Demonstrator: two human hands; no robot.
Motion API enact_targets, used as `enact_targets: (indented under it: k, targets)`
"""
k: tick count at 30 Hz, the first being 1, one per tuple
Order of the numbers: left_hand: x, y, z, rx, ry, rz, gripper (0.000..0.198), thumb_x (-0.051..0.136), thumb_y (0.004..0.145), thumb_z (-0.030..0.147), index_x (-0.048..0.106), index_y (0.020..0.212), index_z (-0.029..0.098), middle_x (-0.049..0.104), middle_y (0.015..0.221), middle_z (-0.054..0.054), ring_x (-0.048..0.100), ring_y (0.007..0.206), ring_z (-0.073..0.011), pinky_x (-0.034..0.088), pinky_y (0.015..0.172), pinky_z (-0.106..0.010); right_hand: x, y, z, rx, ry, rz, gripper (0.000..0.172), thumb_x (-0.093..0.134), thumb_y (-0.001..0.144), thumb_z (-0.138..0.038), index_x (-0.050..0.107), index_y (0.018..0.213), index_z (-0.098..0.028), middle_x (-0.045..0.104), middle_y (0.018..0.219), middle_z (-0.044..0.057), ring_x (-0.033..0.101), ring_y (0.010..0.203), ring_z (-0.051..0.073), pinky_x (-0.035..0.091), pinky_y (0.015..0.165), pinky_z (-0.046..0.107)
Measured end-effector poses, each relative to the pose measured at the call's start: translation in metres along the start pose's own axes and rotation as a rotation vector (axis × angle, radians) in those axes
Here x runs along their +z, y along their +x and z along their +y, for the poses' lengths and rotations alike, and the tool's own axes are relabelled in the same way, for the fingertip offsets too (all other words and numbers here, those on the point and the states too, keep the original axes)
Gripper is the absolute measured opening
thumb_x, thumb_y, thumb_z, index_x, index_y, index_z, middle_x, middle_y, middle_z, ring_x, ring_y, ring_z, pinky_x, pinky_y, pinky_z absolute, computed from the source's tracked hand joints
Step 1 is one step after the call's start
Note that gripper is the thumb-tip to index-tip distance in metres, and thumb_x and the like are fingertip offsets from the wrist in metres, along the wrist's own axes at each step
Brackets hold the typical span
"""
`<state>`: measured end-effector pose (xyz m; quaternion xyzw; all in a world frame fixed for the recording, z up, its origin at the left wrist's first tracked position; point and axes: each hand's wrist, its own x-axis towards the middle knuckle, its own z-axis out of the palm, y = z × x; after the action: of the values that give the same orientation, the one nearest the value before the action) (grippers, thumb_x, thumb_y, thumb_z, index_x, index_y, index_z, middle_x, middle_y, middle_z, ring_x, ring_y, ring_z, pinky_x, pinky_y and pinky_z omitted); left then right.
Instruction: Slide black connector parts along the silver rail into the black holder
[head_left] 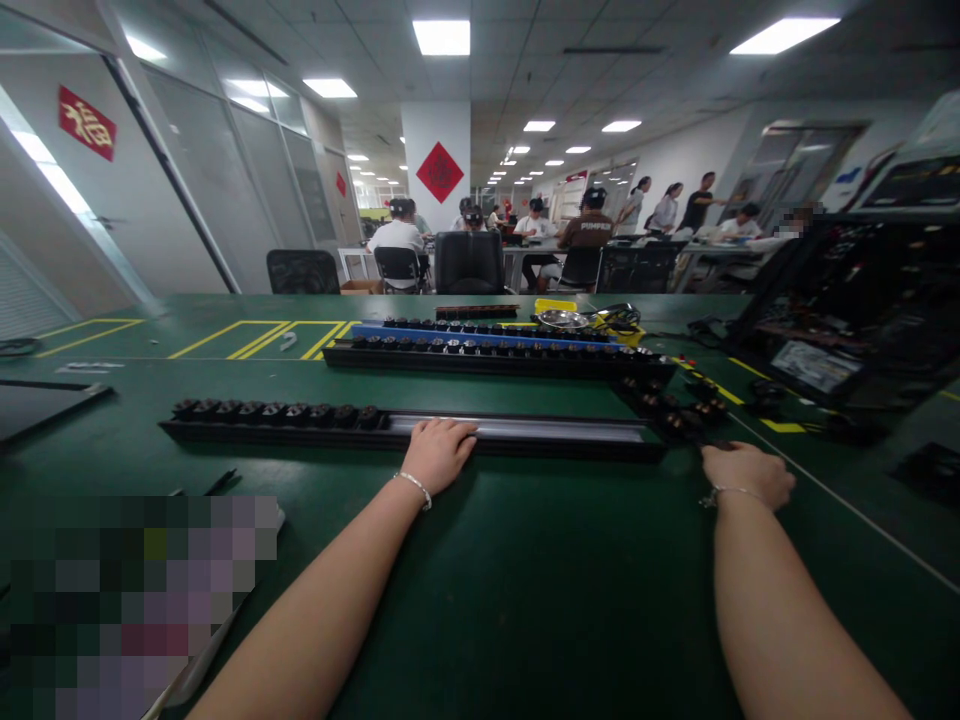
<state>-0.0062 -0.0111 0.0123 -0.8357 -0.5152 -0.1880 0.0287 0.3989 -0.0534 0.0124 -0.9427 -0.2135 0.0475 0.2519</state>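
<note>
A long black rail [570, 453] with a channel lies across the green table in front of me. Round black socket pieces [274, 411] fill its left part in a row; the rest of the channel shows a pale strip [555, 430]. My left hand [439, 455] is at the middle of the rail, fingers curled over its near wall beside the last piece. Off the rail's right end, my right hand [750, 472] is closed, its fingertips on a small dark part [718, 444]. Just beyond it lies a loose heap of black pieces with coppery spots [667, 405].
Behind stand another filled black rail [495, 360] and a blue strip [480, 334]. Farther back are a yellow tray [555, 306] and a metal dish [562, 319]. An open machine case [832, 300] stands at right. A blurred-out sheet [150, 600] lies front left. People sit beyond.
</note>
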Motion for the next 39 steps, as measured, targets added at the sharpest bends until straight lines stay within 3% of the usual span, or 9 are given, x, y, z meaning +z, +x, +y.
enact_targets:
  k: [5, 9, 12, 14, 18, 23, 27, 39]
  targets:
    - [-0.006, 0.003, -0.005, -0.003, -0.022, 0.058, 0.03, 0.036, 0.089, 0.036, 0.06, 0.104, 0.024, 0.063, 0.098, -0.004, 0.052, 0.092, -0.0188, 0.039, 0.083, -0.032, 0.008, 0.008, 0.004, -0.012, 0.007, 0.015, 0.051, 0.043, 0.075, -0.038, 0.054, 0.12, -0.02, 0.044, 0.12, 0.021, 0.038, 0.11, 0.036, 0.035, 0.078, 0.046]
    - [-0.017, 0.008, -0.015, -0.068, 0.031, 0.111, 0.024, 0.042, 0.085, 0.032, 0.061, 0.096, 0.023, 0.062, 0.095, -0.004, 0.053, 0.092, -0.0192, 0.04, 0.084, -0.032, 0.012, 0.005, 0.003, -0.025, 0.051, 0.101, 0.049, 0.046, 0.073, -0.037, 0.055, 0.118, -0.018, 0.044, 0.119, 0.024, 0.037, 0.11, 0.038, 0.035, 0.077, 0.048]
    - [-0.033, 0.011, -0.032, -0.241, 0.117, 0.195, 0.025, 0.043, 0.083, 0.031, 0.061, 0.097, 0.021, 0.061, 0.101, -0.006, 0.052, 0.095, -0.0212, 0.041, 0.084, -0.033, 0.012, -0.005, -0.006, -0.092, 0.123, 0.264, 0.051, 0.045, 0.074, -0.037, 0.052, 0.119, -0.015, 0.044, 0.121, 0.023, 0.038, 0.11, 0.035, 0.034, 0.078, 0.045]
    - [-0.045, 0.011, -0.048, -0.384, 0.202, 0.237, 0.03, 0.043, 0.081, 0.032, 0.059, 0.102, 0.019, 0.059, 0.105, -0.009, 0.051, 0.098, -0.0243, 0.041, 0.083, -0.035, 0.012, -0.015, -0.017, -0.215, 0.176, 0.352, 0.043, 0.042, 0.076, -0.033, 0.055, 0.112, -0.013, 0.05, 0.114, 0.021, 0.043, 0.103, 0.03, 0.034, 0.076, 0.04]
    - [-0.06, 0.005, -0.073, -0.628, 0.31, 0.144, 0.041, 0.044, 0.077, 0.039, 0.057, 0.107, 0.016, 0.057, 0.109, -0.015, 0.051, 0.101, -0.0308, 0.042, 0.079, -0.041, 0.018, -0.041, -0.041, -0.541, 0.18, 0.298, 0.026, 0.04, 0.079, -0.031, 0.059, 0.084, -0.014, 0.057, 0.088, 0.013, 0.046, 0.082, 0.022, 0.032, 0.07, 0.032]
    - [-0.063, -0.002, -0.081, -0.701, 0.323, -0.071, 0.043, 0.043, 0.074, 0.047, 0.061, 0.098, 0.015, 0.061, 0.107, -0.015, 0.053, 0.101, -0.032, 0.041, 0.079, -0.043, 0.031, -0.063, -0.053, -0.723, 0.108, 0.148, 0.027, 0.037, 0.082, -0.037, 0.055, 0.072, -0.018, 0.057, 0.078, 0.007, 0.046, 0.074, 0.018, 0.028, 0.061, 0.028]
    - [-0.06, -0.001, -0.077, -0.713, 0.366, -0.071, 0.042, 0.044, 0.074, 0.045, 0.061, 0.096, 0.014, 0.064, 0.103, -0.015, 0.054, 0.099, -0.0305, 0.04, 0.078, -0.041, 0.034, -0.066, -0.052, -0.758, 0.051, 0.073, 0.029, 0.036, 0.083, -0.037, 0.053, 0.068, -0.019, 0.058, 0.078, 0.005, 0.046, 0.072, 0.016, 0.026, 0.057, 0.026]
    - [-0.053, -0.002, -0.075, -0.693, 0.424, -0.071, 0.04, 0.044, 0.076, 0.041, 0.062, 0.097, 0.011, 0.065, 0.1, -0.015, 0.055, 0.098, -0.0289, 0.039, 0.078, -0.039, 0.034, -0.065, -0.053, -0.774, -0.017, 0.059, 0.034, 0.034, 0.085, -0.037, 0.056, 0.069, -0.018, 0.059, 0.078, 0.006, 0.048, 0.069, 0.015, 0.025, 0.055, 0.026]
